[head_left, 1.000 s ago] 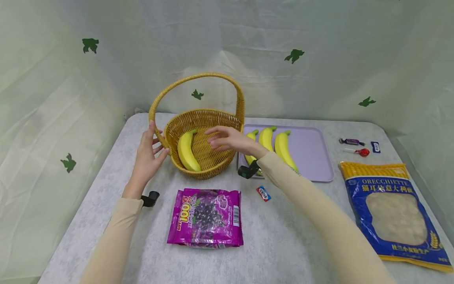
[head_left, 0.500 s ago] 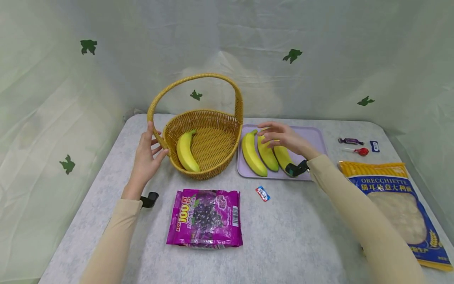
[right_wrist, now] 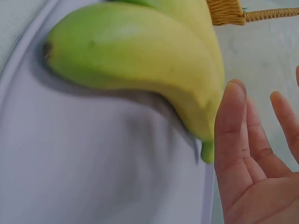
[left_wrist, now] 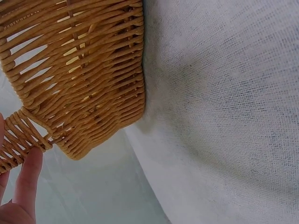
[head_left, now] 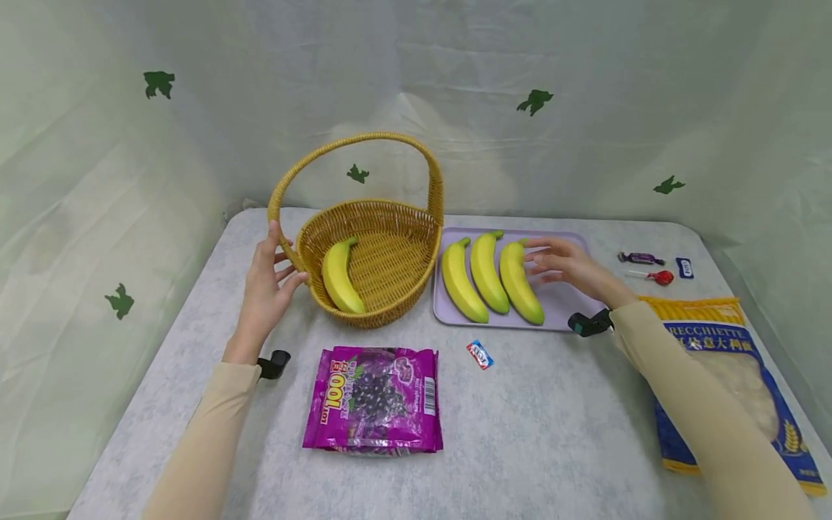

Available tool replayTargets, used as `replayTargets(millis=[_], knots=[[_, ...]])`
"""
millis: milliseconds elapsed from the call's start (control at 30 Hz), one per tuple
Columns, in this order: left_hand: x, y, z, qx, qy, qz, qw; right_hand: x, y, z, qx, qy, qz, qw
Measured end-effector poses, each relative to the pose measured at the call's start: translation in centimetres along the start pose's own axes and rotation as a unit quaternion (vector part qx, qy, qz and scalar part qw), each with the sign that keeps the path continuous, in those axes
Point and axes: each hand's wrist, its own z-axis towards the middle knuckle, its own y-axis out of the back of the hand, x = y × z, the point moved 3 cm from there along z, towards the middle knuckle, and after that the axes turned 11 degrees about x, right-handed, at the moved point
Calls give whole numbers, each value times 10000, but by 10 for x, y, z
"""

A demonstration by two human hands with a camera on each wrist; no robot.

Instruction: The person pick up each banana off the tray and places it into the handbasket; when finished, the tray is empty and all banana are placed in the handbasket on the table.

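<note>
A wicker basket (head_left: 406, 271) stands at the back with a banana (head_left: 339, 278) lying in its left side. My left hand (head_left: 262, 296) holds the foot of the basket's handle at the left; in the left wrist view its thumb lies against the woven handle (left_wrist: 21, 135). Three bananas lie side by side on a lilac tray (head_left: 552, 307). Beside the rightmost banana (head_left: 520, 285) hovers my right hand (head_left: 568, 267), fingers spread and holding nothing. The right wrist view shows that banana (right_wrist: 135, 56) apart from the right hand (right_wrist: 254, 163).
In front of the basket lies a purple candy bag (head_left: 375, 401), with a small wrapped candy (head_left: 479, 354) to its right. On the right are an orecchiette bag (head_left: 741, 368), partly behind the right sleeve, a red lollipop (head_left: 661, 277), a purple wrapped candy (head_left: 641, 258) and a small blue candy (head_left: 685, 268).
My right hand has moved right, from over the basket across the tray to beside the rightmost banana. The left hand stays at the handle, and the bananas have not moved.
</note>
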Motion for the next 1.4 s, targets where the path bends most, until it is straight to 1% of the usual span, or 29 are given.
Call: replayTargets(millis=[200, 400, 533, 600, 700, 867, 967, 1067, 1167, 1400], knots=[[2, 1, 2, 61, -91, -113, 9999, -7, -7, -13, 9, -222, -108, 9997], [4, 4, 2, 161, -129, -125, 9997, -15, -13, -20, 209, -640, -271, 9974], [4, 4, 3, 236, -85, -91, 9996, -18, -16, -20, 535, -938, -650, 9920], [4, 4, 3, 266, -68, -63, 9996, -19, -18, -18, 706, -1022, -856, 9886], [4, 4, 3, 295, -36, -16, 9996, -18, -23, -13, 819, -1093, -1148, 9840], [4, 4, 3, 325, 24, 19, 9995, -12, -30, -4, 705, -1222, -1781, 9738], [4, 3, 2, 329, 44, -16, 9994, -9, -33, 2, 654, -1194, -2158, 9669], [4, 3, 1, 337, 74, -54, 9994, -8, -36, 6, 621, -1084, -2350, 9639], [3, 3, 1, 332, 100, -75, 9994, -8, -37, 8, 541, -969, -2299, 9669], [3, 3, 2, 327, 69, -42, 9994, 3, -37, 3, 419, -636, -1732, 9819]])
